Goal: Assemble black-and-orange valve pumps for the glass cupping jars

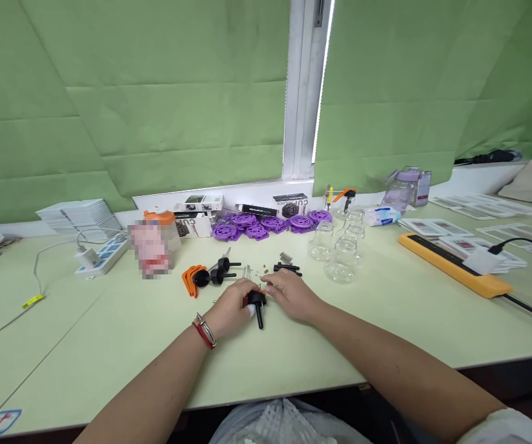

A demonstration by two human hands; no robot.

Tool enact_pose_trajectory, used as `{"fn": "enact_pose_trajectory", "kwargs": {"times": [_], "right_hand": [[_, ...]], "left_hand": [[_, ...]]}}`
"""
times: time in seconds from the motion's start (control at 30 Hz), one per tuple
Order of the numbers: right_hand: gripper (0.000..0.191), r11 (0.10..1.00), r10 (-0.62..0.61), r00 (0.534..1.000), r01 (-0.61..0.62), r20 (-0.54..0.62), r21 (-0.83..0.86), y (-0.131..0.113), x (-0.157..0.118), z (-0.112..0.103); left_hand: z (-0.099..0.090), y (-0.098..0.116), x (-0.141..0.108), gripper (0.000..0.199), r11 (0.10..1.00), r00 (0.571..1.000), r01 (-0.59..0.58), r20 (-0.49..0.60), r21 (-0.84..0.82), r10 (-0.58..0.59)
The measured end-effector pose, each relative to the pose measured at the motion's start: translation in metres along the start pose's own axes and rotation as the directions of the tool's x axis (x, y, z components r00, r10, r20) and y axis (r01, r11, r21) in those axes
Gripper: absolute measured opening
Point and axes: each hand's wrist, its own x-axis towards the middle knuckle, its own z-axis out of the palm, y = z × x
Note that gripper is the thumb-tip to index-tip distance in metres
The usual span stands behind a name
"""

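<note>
My left hand point(233, 306) is closed around a black round cap with a long stem point(257, 300), which points toward the table's front edge. A bit of orange shows at the cap's top. My right hand point(291, 295) reaches in from the other side, thumb and fingers bent together close to the cap; what they hold is too small to make out. Just beyond the hands lie tiny loose parts point(264, 270), some springs point(286, 258) and black tubes point(288, 269). To the left are similar black caps with stems point(217, 275) and orange angled levers point(192, 280).
Clear glass bottles point(340, 262) stand to the right, beyond my right hand. Purple plastic pieces point(256, 230) and printed boxes point(194, 224) line the back. A yellow-orange power strip point(455, 265) lies at right, a white one point(103, 254) at left.
</note>
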Motion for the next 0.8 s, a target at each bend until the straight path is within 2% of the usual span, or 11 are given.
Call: {"fn": "enact_pose_trajectory", "kwargs": {"times": [0.1, 0.2, 0.33, 0.5, 0.57, 0.67, 0.73, 0.8], "right_hand": [[0.026, 0.989, 0.115, 0.989, -0.123, 0.096, 0.08, 0.0, 0.012, 0.002], [0.021, 0.947, 0.232, 0.943, -0.275, 0.238, 0.166, 0.005, 0.027, 0.001], [0.025, 0.878, 0.26, 0.874, -0.391, 0.41, 0.275, 0.007, 0.04, -0.007], [0.027, 0.816, 0.284, 0.821, -0.478, 0.495, 0.325, -0.002, 0.045, -0.011], [0.028, 0.736, 0.305, 0.787, -0.552, 0.536, 0.392, -0.006, 0.045, -0.009], [0.033, 0.577, 0.288, 0.74, -0.641, 0.608, 0.507, -0.007, 0.046, -0.006], [0.034, 0.474, 0.241, 0.746, -0.648, 0.62, 0.596, -0.007, 0.045, -0.004], [0.033, 0.375, 0.201, 0.78, -0.62, 0.592, 0.689, -0.008, 0.043, -0.003]], "left_hand": [[0.0, 0.001, -0.001, 0.032, 0.998, 0.998, -0.064, 0.024, -0.01, 0.064], [-0.003, 0.001, -0.002, 0.03, 0.995, 0.994, -0.093, 0.05, -0.019, 0.094], [-0.009, -0.001, -0.004, 0.028, 0.995, 0.995, -0.089, 0.045, -0.035, 0.091], [-0.012, -0.005, -0.005, 0.027, 0.993, 0.999, -0.02, 0.03, -0.117, 0.024], [-0.015, -0.005, -0.005, 0.03, 0.965, 0.999, 0.023, 0.041, -0.262, -0.013], [-0.022, -0.004, -0.005, 0.028, 0.857, 0.992, 0.111, 0.111, -0.504, -0.063], [-0.028, -0.002, -0.005, 0.023, 0.773, 0.981, 0.185, 0.159, -0.607, -0.11], [-0.033, -0.002, -0.004, 0.023, 0.686, 0.973, 0.229, 0.179, -0.691, -0.144]]}}
